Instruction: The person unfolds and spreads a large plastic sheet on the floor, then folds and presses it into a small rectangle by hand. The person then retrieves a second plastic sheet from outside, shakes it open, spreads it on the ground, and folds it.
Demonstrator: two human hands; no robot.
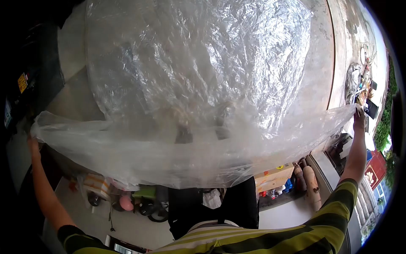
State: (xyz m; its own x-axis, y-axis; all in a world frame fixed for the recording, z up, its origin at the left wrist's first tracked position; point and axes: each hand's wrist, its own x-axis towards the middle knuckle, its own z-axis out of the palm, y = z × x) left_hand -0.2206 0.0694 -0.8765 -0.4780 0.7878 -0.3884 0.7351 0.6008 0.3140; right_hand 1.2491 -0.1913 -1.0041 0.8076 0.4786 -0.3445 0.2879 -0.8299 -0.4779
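Note:
A large clear plastic sheet (190, 63) is spread over the floor in front of me, wrinkled and shiny. Its near edge is lifted and stretched across my body between both arms, and my legs and feet show dimly through it. At the far left, my left hand (34, 142) grips one end of that edge, partly behind bunched plastic. My right hand (358, 116) is closed on the opposite end at the far right, with the arm fully extended. The edge sags in the middle, in front of my dark trousers (241, 203).
Behind me sit a cardboard box (275, 178), a tan cylinder (312, 186), a pink ball (126, 202) and a green box (145, 192). Dark objects with a yellow label (22, 83) stand at left. Assorted clutter (359, 84) lies on the concrete at right.

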